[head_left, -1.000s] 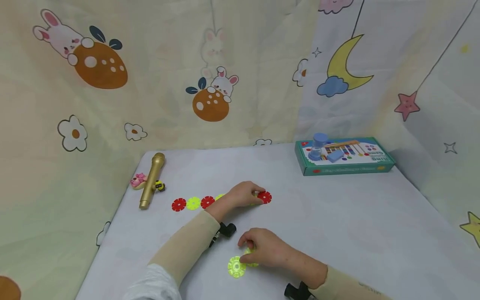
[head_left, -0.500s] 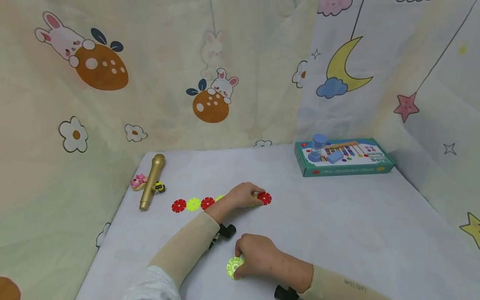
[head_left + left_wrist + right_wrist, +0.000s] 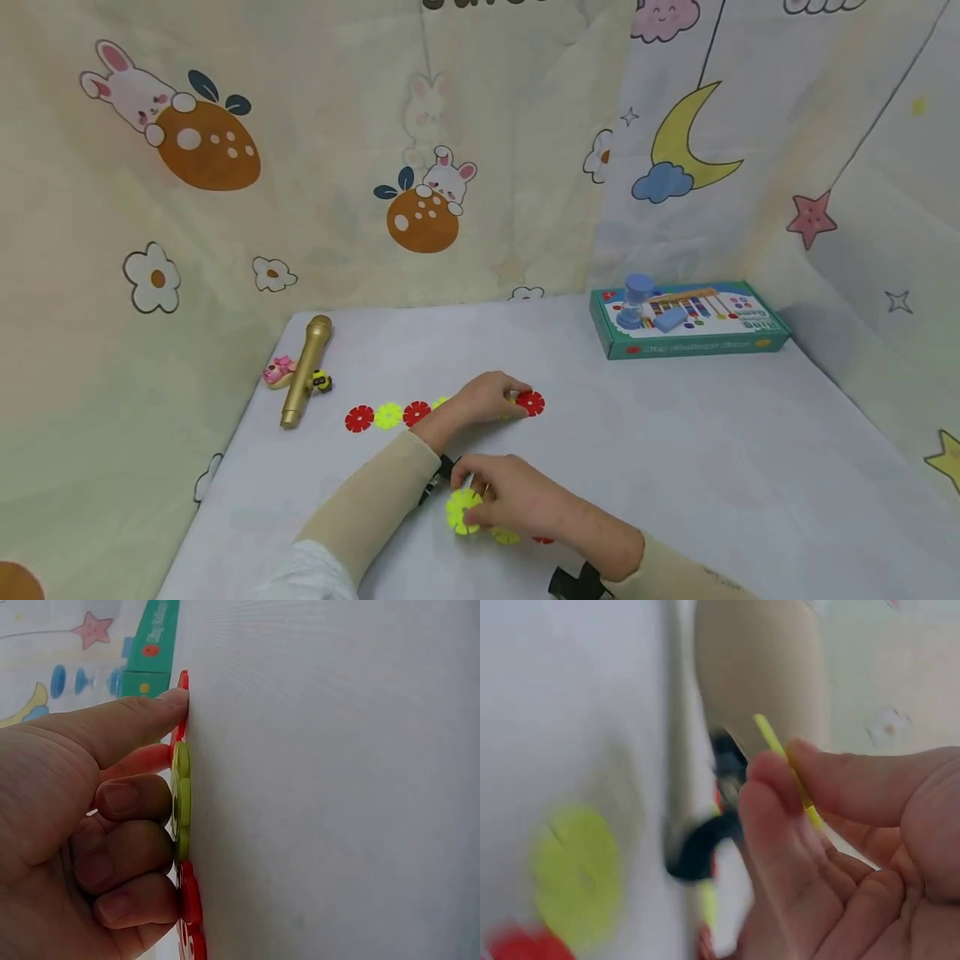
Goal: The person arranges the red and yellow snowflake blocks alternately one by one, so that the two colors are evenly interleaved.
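Observation:
Red and yellow-green notched plastic discs, flower-shaped, lie in a row across the table. My left hand (image 3: 483, 400) pinches the red disc (image 3: 532, 403) at the row's right end between thumb and forefinger. In the left wrist view its other fingers (image 3: 131, 859) curl against the yellow-green disc (image 3: 182, 799) beside it. Nearer the front, my right hand (image 3: 525, 496) pinches a yellow-green disc (image 3: 463, 511) by its edge, raised off the table. Under that hand lie another yellow-green disc (image 3: 507, 537) and a mostly hidden red disc (image 3: 543, 541). My left forearm and hand cover the row's middle.
A gold microphone (image 3: 306, 371) lies at the far left, between a pink figurine (image 3: 279, 371) and a small yellow-and-black toy (image 3: 322, 381). A green game box (image 3: 690, 321) with a blue sand timer (image 3: 636, 300) and a blue block (image 3: 670, 319) sits at the back right.
My right hand has taken hold of a yellow-green disc at the front and lifted it slightly up and left, uncovering discs beneath. The left hand stays on the row's end.

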Action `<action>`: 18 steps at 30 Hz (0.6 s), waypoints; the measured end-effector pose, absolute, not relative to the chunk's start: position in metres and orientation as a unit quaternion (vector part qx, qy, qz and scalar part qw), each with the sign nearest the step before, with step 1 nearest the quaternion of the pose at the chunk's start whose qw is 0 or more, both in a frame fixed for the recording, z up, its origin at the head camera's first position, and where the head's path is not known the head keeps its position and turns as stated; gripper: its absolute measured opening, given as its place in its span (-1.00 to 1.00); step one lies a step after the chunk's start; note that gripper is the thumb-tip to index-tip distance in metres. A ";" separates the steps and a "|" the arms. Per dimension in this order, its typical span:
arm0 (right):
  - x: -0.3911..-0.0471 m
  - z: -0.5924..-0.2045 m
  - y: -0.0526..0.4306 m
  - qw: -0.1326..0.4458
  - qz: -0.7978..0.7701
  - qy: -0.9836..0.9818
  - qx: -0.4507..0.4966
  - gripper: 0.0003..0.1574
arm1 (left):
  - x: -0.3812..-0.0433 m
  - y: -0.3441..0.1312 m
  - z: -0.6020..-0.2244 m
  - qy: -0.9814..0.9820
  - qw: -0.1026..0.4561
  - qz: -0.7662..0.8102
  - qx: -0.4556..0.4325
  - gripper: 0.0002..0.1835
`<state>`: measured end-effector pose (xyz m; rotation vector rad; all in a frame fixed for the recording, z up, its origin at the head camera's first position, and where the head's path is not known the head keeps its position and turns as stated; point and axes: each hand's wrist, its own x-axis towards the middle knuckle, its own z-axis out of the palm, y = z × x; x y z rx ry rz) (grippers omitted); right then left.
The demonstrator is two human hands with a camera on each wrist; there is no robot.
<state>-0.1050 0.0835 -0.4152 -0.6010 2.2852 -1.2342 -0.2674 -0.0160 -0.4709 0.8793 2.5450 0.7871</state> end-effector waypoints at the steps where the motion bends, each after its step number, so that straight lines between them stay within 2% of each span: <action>1: -0.109 -0.411 0.089 0.233 -0.471 0.824 -0.211 -0.62 | -0.267 -0.016 -0.471 0.894 0.167 0.276 0.310 -0.50; 4: -0.124 -0.402 0.108 0.213 -0.501 0.816 -0.192 -0.50 | -0.269 -0.015 -0.472 0.895 0.165 0.271 0.314 -0.54; 8: -0.144 -0.397 0.134 0.151 -0.479 0.851 -0.153 -0.37 | -0.271 -0.015 -0.475 0.897 0.158 0.261 0.319 -0.64; 13: -0.177 -0.415 0.168 0.098 -0.441 0.891 -0.046 -0.38 | -0.271 -0.014 -0.475 0.901 0.159 0.262 0.308 -0.60; 18: -0.206 -0.441 0.195 0.097 -0.403 0.909 0.028 -0.40 | -0.270 -0.013 -0.474 0.903 0.164 0.262 0.297 -0.52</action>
